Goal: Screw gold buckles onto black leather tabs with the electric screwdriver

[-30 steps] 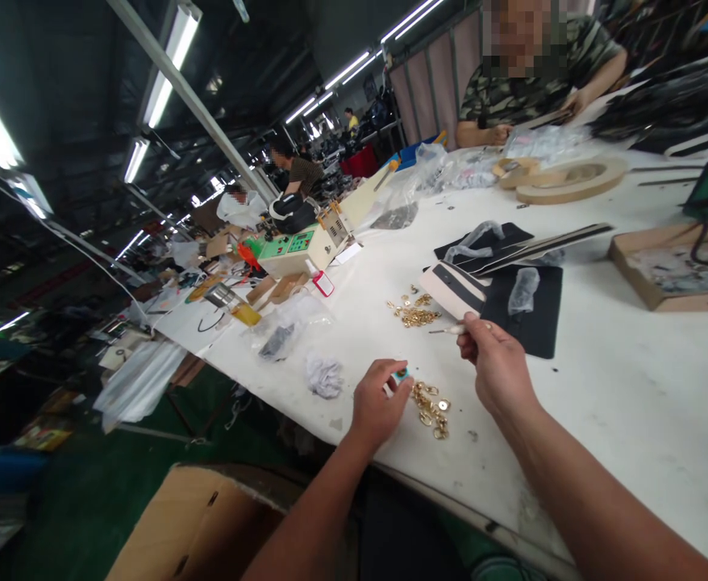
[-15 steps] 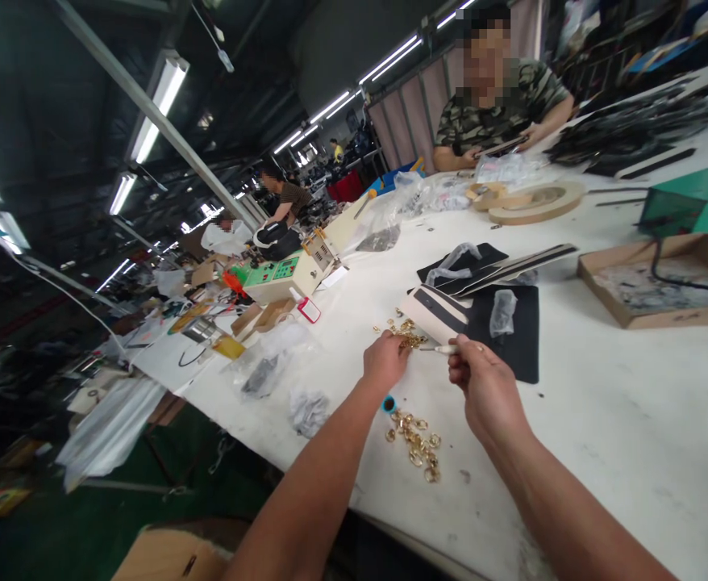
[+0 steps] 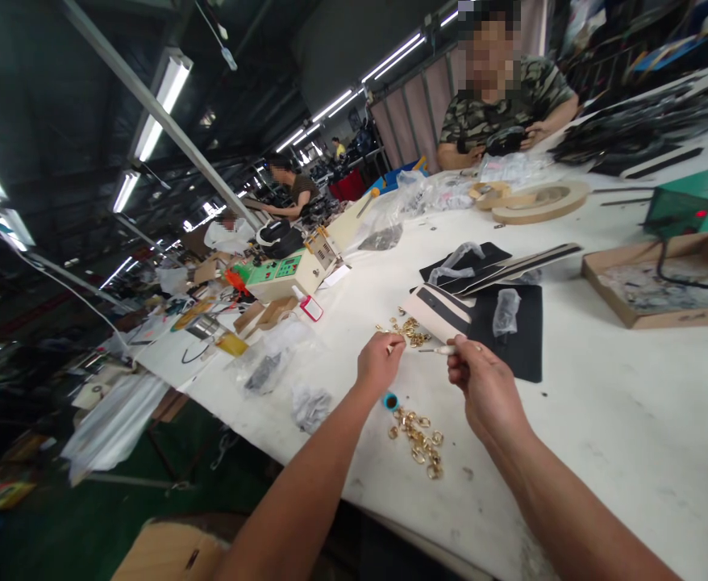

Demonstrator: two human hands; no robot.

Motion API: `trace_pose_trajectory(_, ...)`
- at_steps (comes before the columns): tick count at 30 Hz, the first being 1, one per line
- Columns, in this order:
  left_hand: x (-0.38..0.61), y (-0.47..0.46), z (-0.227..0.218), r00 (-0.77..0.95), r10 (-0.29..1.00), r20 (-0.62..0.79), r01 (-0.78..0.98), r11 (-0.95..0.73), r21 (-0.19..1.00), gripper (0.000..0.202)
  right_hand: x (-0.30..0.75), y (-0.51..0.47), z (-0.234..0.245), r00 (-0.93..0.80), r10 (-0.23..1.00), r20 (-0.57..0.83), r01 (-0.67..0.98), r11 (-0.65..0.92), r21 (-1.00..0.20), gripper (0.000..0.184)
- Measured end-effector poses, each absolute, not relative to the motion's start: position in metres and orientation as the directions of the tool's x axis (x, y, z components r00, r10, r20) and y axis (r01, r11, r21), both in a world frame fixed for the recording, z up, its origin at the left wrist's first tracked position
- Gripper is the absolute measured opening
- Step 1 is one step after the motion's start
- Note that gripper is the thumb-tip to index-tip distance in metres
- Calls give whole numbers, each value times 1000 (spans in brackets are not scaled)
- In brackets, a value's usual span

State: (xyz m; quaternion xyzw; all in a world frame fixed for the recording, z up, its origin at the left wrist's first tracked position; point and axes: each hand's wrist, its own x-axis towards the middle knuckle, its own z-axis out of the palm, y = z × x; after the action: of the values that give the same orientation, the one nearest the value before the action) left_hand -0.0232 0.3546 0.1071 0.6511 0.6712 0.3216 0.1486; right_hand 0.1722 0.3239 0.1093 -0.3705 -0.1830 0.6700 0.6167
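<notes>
My left hand (image 3: 381,358) is closed in a pinch just left of a pile of small gold metal fittings (image 3: 413,332); whatever is between its fingertips is too small to make out. In my right hand (image 3: 485,379) is a small screwdriver (image 3: 442,350) with a pale handle, its thin metal shaft pointing left toward my left hand. Gold rings and clasps (image 3: 418,440) lie loose nearer to me, beside a small blue-rimmed round container (image 3: 391,401). Behind my right hand, a cream-and-black strap piece (image 3: 439,311) rests partly over a black flat panel (image 3: 526,347).
A cardboard tray (image 3: 662,316) sits at the right with a black cable across it. Tape rolls (image 3: 541,202) and plastic bags lie farther back. A control box (image 3: 281,278) and a glue bottle (image 3: 310,307) stand left. A co-worker in camouflage (image 3: 511,113) sits opposite.
My left hand has drawn back slightly from the gold pile toward me, still pinched. The screwdriver stays nearly in place. The co-worker opposite now holds a dark object.
</notes>
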Motion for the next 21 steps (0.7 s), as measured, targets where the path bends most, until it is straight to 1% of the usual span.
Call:
trace_pose_trajectory(2, -31, 341, 110, -207, 956, 209, 676, -14, 737, 10, 172, 321, 109, 7, 974, -226, -597, -177, -782, 39)
trace_pose_trajectory(3, -36, 332, 111, -262, 947, 187, 615, 14, 789, 11, 171, 320, 108, -25, 981, -193, -513, -178, -839, 39)
trace_pose_trajectory(5, -46, 310, 112, -365, 924, 117, 477, 78, 876, 18, 169, 315, 106, -134, 984, -120, -282, -154, -947, 39)
trace_pose_trajectory(6, -51, 297, 111, -409, 910, 73, 402, 107, 909, 23, 167, 313, 104, -201, 976, -83, -145, -113, -983, 39)
trace_pose_trajectory(8, -58, 272, 110, -479, 878, -9, 249, 146, 957, 32, 161, 309, 100, -319, 947, -31, 107, 3, -994, 39)
trace_pose_trajectory(10, -60, 251, 108, -520, 850, -82, 104, 158, 982, 39, 155, 305, 94, -380, 925, -5, 269, 105, -957, 37)
trace_pose_trajectory(12, -59, 235, 107, -532, 834, -147, -26, 158, 987, 44, 150, 302, 88, -398, 918, 2, 350, 154, -924, 34)
trace_pose_trajectory(15, -53, 222, 107, -508, 832, -224, -179, 153, 972, 49, 145, 299, 82, -403, 915, 11, 423, 197, -885, 30)
trace_pose_trajectory(18, -47, 218, 106, -478, 839, -260, -270, 141, 952, 50, 145, 298, 81, -403, 915, 17, 460, 218, -861, 31)
trace_pose_trajectory(21, -44, 217, 104, -462, 843, -276, -321, 131, 938, 49, 146, 298, 84, -388, 922, 8, 465, 203, -862, 36)
